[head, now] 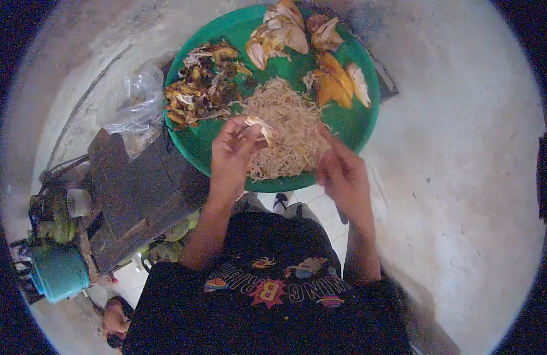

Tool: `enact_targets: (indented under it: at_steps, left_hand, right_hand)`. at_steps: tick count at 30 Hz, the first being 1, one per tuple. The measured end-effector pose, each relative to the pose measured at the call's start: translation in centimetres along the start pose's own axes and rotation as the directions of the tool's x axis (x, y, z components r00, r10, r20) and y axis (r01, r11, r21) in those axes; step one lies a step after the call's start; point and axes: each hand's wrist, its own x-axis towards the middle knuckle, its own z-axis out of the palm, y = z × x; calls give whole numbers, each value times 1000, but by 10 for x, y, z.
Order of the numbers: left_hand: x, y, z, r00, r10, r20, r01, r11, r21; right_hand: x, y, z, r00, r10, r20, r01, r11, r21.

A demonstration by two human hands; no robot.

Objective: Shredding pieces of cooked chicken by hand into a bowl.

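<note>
A round green tray (280, 184) holds a heap of shredded chicken meat (286, 128) at its centre. My left hand (238, 146) pinches a pale piece of chicken (261, 126) above the heap's left side. At the heap's right edge is my right hand (342, 164), blurred, its fingers bent; whether they hold a shred cannot be made out. Bones and skin scraps (202, 84) lie piled on the tray's left. Large cooked chicken pieces (280, 33) sit at the far rim, with a yellow-skinned piece (333, 82) and a smaller chunk (325, 33) on the right.
Left of the tray, a clear plastic bag (138, 100) rests by a dark wooden surface (140, 186). A teal plastic container (60, 270) stands at the lower left. Part of a person (117, 317) shows near the bottom left. A pale wall (451, 155) runs along the right.
</note>
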Motion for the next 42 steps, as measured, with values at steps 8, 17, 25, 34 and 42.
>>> enact_targets:
  at_steps: [8, 17, 25, 34, 42]
  left_hand:
    - [-3, -8, 2, 981, -179, 78, 171, 980, 101]
    - [-7, 1, 14, 984, -165, 65, 135, 934, 331]
    - [-9, -6, 16, 987, -86, 134, 28, 923, 384]
    - [-9, -8, 19, 991, -76, 113, 29, 928, 372]
    - [-8, -4, 24, 971, -206, 122, 185, 969, 164]
  right_hand:
    - [12, 35, 5, 997, -67, 34, 75, 888, -453]
    - [-9, -10, 8, 976, 2, 216, 35, 986, -165]
    - [-11, -18, 8, 975, 44, 219, -12, 989, -146]
    - [-5, -9, 10, 983, 44, 177, -14, 985, -171]
    - [-6, -9, 6, 982, -13, 190, 34, 994, -109]
